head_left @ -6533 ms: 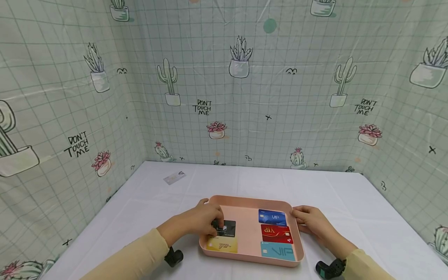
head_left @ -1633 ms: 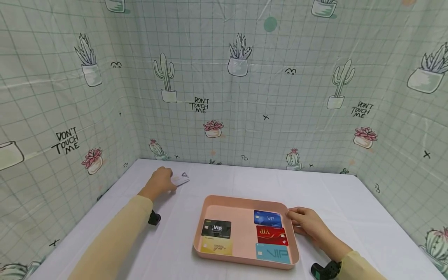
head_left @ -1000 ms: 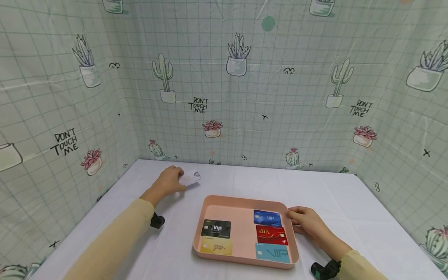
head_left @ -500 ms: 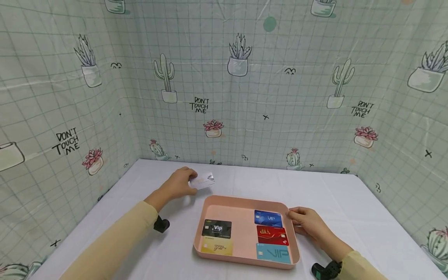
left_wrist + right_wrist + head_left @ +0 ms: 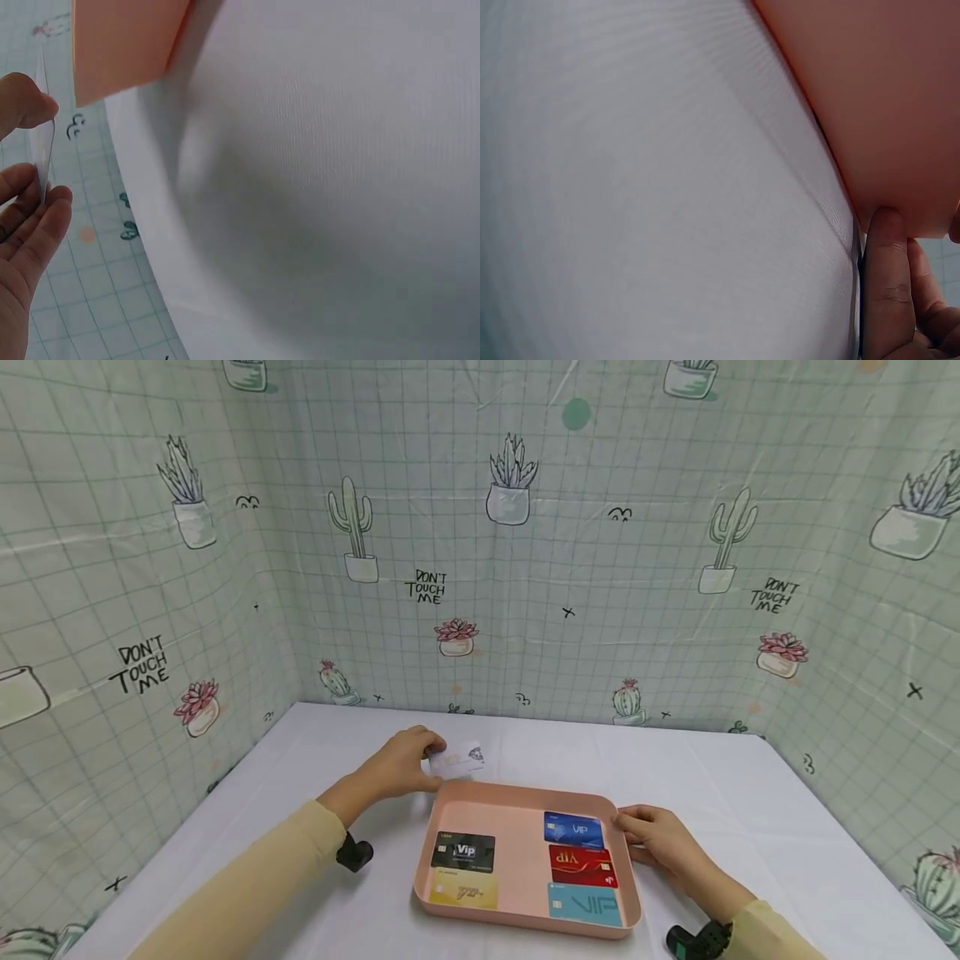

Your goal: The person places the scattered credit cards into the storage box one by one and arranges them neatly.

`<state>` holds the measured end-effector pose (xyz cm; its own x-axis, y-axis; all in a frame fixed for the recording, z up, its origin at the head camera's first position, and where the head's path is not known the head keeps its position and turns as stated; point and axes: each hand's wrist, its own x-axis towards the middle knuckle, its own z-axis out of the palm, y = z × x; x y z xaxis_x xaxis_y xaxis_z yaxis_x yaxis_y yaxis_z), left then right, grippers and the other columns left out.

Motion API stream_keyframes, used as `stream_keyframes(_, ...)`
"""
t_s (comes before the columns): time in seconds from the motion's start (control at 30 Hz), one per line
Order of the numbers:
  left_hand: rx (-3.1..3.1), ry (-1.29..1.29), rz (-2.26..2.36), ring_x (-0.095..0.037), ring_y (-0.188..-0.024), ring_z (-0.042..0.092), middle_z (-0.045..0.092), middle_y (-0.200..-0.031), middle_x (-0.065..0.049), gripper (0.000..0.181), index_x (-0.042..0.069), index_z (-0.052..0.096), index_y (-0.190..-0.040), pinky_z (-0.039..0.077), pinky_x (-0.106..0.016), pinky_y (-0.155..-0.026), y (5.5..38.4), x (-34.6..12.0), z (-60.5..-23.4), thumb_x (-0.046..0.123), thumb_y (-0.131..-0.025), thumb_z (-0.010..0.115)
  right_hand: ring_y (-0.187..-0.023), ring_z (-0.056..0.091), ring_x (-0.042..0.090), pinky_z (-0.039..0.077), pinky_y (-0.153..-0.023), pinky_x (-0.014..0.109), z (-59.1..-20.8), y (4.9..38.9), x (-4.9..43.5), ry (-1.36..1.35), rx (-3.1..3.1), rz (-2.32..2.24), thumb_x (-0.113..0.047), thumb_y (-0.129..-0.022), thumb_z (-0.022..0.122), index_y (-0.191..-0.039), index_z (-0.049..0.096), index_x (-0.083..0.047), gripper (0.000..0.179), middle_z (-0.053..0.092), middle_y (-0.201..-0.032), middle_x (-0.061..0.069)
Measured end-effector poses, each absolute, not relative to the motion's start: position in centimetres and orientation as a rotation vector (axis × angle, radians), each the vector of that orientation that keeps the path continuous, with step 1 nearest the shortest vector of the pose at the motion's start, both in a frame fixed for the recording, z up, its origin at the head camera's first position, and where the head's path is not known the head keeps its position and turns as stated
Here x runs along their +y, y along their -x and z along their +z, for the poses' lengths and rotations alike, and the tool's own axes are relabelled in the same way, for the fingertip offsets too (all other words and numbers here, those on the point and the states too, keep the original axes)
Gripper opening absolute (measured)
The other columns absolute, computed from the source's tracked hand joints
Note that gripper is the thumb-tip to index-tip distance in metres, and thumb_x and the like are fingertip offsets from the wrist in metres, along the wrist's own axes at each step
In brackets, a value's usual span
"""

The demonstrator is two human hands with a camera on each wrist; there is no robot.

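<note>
My left hand (image 5: 403,764) pinches a whitish card (image 5: 459,761) by its edges, with a small dark logo at its far end. It is raised near the back left corner of a pink tray (image 5: 520,864). In the left wrist view the card (image 5: 43,142) shows edge-on between thumb and fingers. My right hand (image 5: 663,837) grips the tray's right wall near the back corner; the right wrist view has a finger (image 5: 889,277) against the outer wall. Inside, a black card (image 5: 453,853) lies above a yellow one at left; blue (image 5: 573,829), red (image 5: 581,866) and teal cards (image 5: 581,903) form a right column.
A white cloth covers the table (image 5: 360,893) under the tray. Patterned curtains (image 5: 540,560) with cactus drawings stand along the back and both sides. Dark wrist cameras (image 5: 356,853) are strapped at both wrists.
My left hand has left the black card, picked up the whitish card from the back left of the table and carried it right, toward the tray. My right hand stays at the tray.
</note>
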<state>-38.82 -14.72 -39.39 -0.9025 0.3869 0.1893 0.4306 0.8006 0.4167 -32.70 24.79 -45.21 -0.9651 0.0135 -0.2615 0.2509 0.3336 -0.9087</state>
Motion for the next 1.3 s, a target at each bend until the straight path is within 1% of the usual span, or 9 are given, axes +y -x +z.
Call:
stream_keyframes(0.17, -2.894, 0.719, -0.728, -0.022, -0.109, 0.064, 0.066, -0.118, -0.005, 0.051, 0.004, 0.068, -0.123, 0.056, -0.039, -0.099, 38.4, -14.1, -39.6, 0.017, -0.079, 0.089, -0.095, 0.061, 0.019, 0.062, -0.082, 0.030, -45.3, 32.7, 24.8, -0.241, 2.384, -1.704, -0.026, -0.104, 0.061, -0.136, 0.053, 0.011, 0.049, 0.066, -0.120, 0.020)
stream_keyframes(0.33, -2.924, 0.772, -0.739, -0.020, -0.112, 0.063, 0.065, -0.121, -0.003, 0.051, 0.006, 0.068, -0.125, 0.055, -0.037, -0.101, 38.1, -13.7, -40.0, 0.018, -0.080, 0.087, -0.094, 0.062, 0.018, 0.062, -0.081, 0.030, -45.3, 32.6, 24.8, -0.233, 2.384, -1.700, -0.026, -0.104, 0.060, -0.136, 0.052, 0.011, 0.050, 0.066, -0.119, 0.019)
stream_keyframes(0.53, -2.918, 0.852, -0.715, -0.020, -0.112, 0.063, 0.064, -0.124, -0.004, 0.050, 0.006, 0.068, -0.126, 0.055, -0.038, -0.101, 37.7, -13.4, -40.2, 0.016, -0.080, 0.086, -0.096, 0.062, 0.019, 0.062, -0.083, 0.032, -45.3, 32.6, 24.8, -0.231, 2.390, -1.689, -0.026, -0.104, 0.060, -0.137, 0.052, 0.012, 0.051, 0.066, -0.122, 0.021)
stream_keyframes(0.73, -2.929, 0.936, -0.670, -0.020, -0.115, 0.061, 0.063, -0.122, -0.003, 0.051, 0.007, 0.068, -0.126, 0.053, -0.040, -0.104, 37.1, -13.1, -40.0, 0.017, -0.079, 0.086, -0.094, 0.061, 0.019, 0.062, -0.081, 0.030, -45.4, 32.6, 24.8, -0.231, 2.382, -1.711, -0.025, -0.104, 0.061, -0.135, 0.053, 0.011, 0.049, 0.066, -0.119, 0.019)
stream_keyframes(0.8, -2.933, 0.973, -0.649, -0.020, -0.114, 0.059, 0.063, -0.120, -0.002, 0.053, 0.008, 0.066, -0.126, 0.053, -0.041, -0.103, 37.0, -13.1, -40.1, 0.018, -0.078, 0.087, -0.094, 0.061, 0.019, 0.062, -0.081, 0.029, -45.4, 32.6, 24.8, -0.228, 2.386, -1.710, -0.026, -0.104, 0.061, -0.134, 0.054, 0.011, 0.048, 0.067, -0.118, 0.018)
stream_keyframes(0.97, -2.924, 1.043, -0.625, -0.017, -0.108, 0.054, 0.066, -0.116, 0.000, 0.059, 0.013, 0.061, -0.128, 0.051, -0.040, -0.096, 36.9, -13.0, -40.3, 0.020, -0.076, 0.089, -0.094, 0.061, 0.019, 0.062, -0.079, 0.028, -45.4, 32.7, 24.9, -0.221, 2.398, -1.696, -0.026, -0.105, 0.061, -0.134, 0.055, 0.011, 0.047, 0.067, -0.118, 0.018)
stream_keyframes(1.1, -2.880, 1.094, -0.477, -0.016, -0.107, 0.053, 0.068, -0.110, 0.004, 0.048, 0.018, 0.067, -0.118, 0.044, -0.044, -0.101, 36.9, -13.0, -40.5, 0.025, -0.076, 0.090, -0.093, 0.062, 0.019, 0.062, -0.079, 0.028, -45.4, 32.7, 24.8, -0.226, 2.397, -1.692, -0.026, -0.104, 0.061, -0.134, 0.054, 0.011, 0.048, 0.067, -0.118, 0.019)
stream_keyframes(1.17, -2.854, 1.119, -0.375, -0.015, -0.105, 0.053, 0.069, -0.106, 0.006, 0.041, 0.022, 0.071, -0.112, 0.040, -0.045, -0.100, 37.0, -13.0, -40.6, 0.029, -0.076, 0.090, -0.093, 0.062, 0.018, 0.062, -0.080, 0.029, -45.4, 32.7, 24.8, -0.230, 2.395, -1.694, -0.026, -0.104, 0.061, -0.134, 0.054, 0.012, 0.048, 0.067, -0.118, 0.019)
stream_keyframes(1.3, -2.854, 1.133, -0.211, -0.013, -0.102, 0.051, 0.070, -0.104, 0.008, 0.032, 0.028, 0.075, -0.106, 0.037, -0.041, -0.095, 36.9, -13.0, -41.0, 0.033, -0.078, 0.088, -0.092, 0.064, 0.017, 0.062, -0.081, 0.030, -45.4, 32.7, 24.7, -0.232, 2.395, -1.697, -0.025, -0.104, 0.061, -0.134, 0.053, 0.012, 0.048, 0.067, -0.120, 0.021)
